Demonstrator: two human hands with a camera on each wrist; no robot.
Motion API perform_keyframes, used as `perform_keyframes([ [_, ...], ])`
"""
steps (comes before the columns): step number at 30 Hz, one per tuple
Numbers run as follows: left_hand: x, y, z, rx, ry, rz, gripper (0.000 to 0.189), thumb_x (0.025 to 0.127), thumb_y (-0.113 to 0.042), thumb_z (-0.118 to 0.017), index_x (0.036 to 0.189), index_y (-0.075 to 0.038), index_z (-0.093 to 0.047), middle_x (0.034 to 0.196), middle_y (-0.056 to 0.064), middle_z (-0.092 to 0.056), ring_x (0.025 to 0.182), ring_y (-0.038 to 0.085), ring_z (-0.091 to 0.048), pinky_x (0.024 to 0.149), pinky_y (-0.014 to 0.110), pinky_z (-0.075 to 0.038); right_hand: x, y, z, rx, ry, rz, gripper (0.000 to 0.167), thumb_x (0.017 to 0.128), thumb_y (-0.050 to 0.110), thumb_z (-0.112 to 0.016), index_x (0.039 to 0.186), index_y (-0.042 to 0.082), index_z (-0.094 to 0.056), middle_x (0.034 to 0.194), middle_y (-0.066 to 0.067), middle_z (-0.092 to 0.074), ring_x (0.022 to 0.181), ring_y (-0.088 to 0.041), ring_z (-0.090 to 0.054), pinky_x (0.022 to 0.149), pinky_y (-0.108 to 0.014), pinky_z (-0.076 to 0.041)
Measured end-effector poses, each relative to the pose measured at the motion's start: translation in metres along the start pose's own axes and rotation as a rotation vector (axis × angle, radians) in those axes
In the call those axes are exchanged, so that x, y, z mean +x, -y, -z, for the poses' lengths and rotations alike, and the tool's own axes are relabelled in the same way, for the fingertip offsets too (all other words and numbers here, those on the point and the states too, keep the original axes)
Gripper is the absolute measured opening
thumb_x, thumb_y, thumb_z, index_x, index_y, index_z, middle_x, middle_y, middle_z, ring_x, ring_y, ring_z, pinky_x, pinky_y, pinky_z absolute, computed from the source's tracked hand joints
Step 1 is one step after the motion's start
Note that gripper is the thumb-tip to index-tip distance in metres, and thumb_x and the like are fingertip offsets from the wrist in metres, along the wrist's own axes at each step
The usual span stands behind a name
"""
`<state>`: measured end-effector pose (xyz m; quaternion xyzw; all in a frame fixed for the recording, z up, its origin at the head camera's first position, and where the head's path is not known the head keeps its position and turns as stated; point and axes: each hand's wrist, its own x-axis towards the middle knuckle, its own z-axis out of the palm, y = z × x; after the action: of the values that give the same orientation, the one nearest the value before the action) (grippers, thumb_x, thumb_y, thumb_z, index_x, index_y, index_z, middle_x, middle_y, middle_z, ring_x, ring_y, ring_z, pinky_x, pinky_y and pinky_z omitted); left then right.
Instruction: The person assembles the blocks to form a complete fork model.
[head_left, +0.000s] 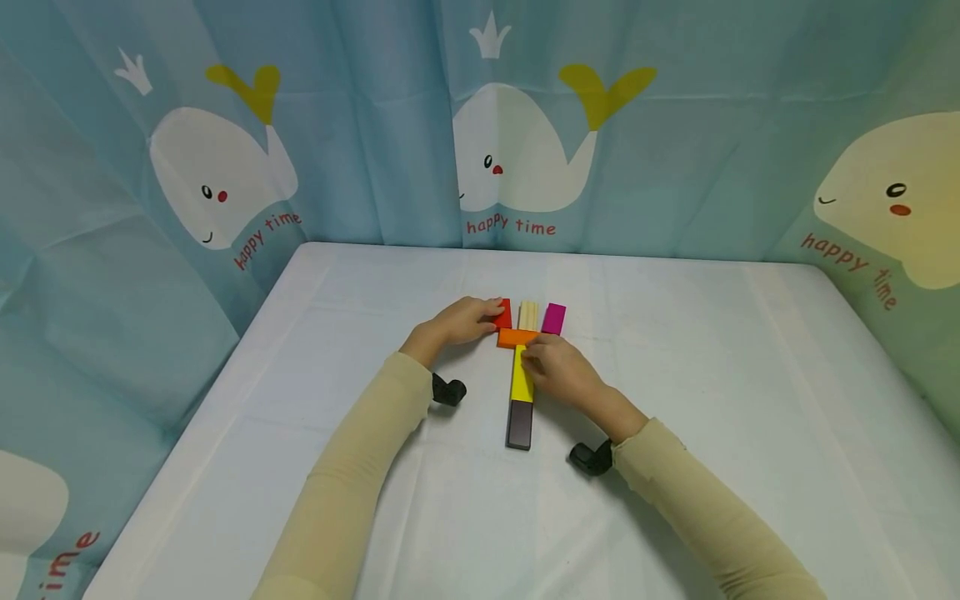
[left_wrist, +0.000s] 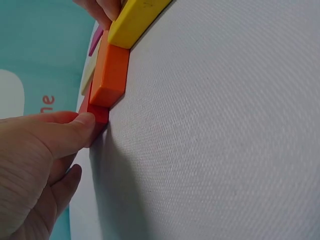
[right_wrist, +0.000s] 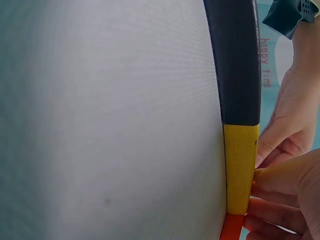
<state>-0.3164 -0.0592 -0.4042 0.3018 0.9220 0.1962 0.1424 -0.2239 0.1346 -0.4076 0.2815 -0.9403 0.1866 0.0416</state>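
Small coloured blocks lie in a T-like arrangement on the white table. My left hand pinches a red block, with the thumb on its near side in the left wrist view. An orange block lies crosswise against the red one. From its near side runs a yellow block, followed end to end by a dark block. My right hand grips the yellow block near its orange end; its thumb is at the block's edge. Part of the orange block's right end is hidden by the right fingers.
Beyond the orange block lie pale wooden pieces and a magenta block to their right. Black wrist cameras hang under both wrists. A blue curtain with printed whales stands behind the white table.
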Motion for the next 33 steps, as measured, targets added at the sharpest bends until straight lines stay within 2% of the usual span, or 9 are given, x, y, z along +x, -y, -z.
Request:
perform_keyframes([
  [9,0.0009,-0.0021,0.0016,0.019,0.002,-0.027,0.043,0.095,-0.017,-0.053,0.135,-0.007,-0.045,0.144,0.003,-0.034,0.13,0.017,-0.033,0.107,0.028,-0.023,-0.0002,-0.0031,-0.0008,0.043,-0.035,0.031,0.013,0.08,0.003,-0.067,0.09,-0.005,-0.069,0.087,-0.011,-0.063,0.082,-0.025,-0.058,0.077,-0.036,-0.051],
  [22,0.0026,-0.0024,-0.0007,0.023,0.004,-0.004,0.043,0.095,-0.019,-0.052,0.136,-0.008,-0.044,0.144,0.001,-0.033,0.131,0.015,-0.032,0.107,0.027,-0.023,-0.0001,-0.0016,-0.0007,0.048,-0.012,0.014,0.016,0.082,0.004,-0.066,0.094,-0.005,-0.07,0.095,-0.014,-0.064,0.089,-0.027,-0.059,0.082,-0.038,-0.05],
  [33,0.003,-0.0023,0.0,0.016,0.01,-0.013,0.043,0.095,-0.018,-0.052,0.136,-0.008,-0.044,0.145,0.002,-0.033,0.131,0.015,-0.031,0.107,0.027,-0.022,0.0002,-0.0012,-0.0003,0.055,-0.02,0.013,0.015,0.081,0.004,-0.066,0.093,-0.005,-0.069,0.092,-0.013,-0.063,0.088,-0.026,-0.058,0.081,-0.038,-0.049],
])
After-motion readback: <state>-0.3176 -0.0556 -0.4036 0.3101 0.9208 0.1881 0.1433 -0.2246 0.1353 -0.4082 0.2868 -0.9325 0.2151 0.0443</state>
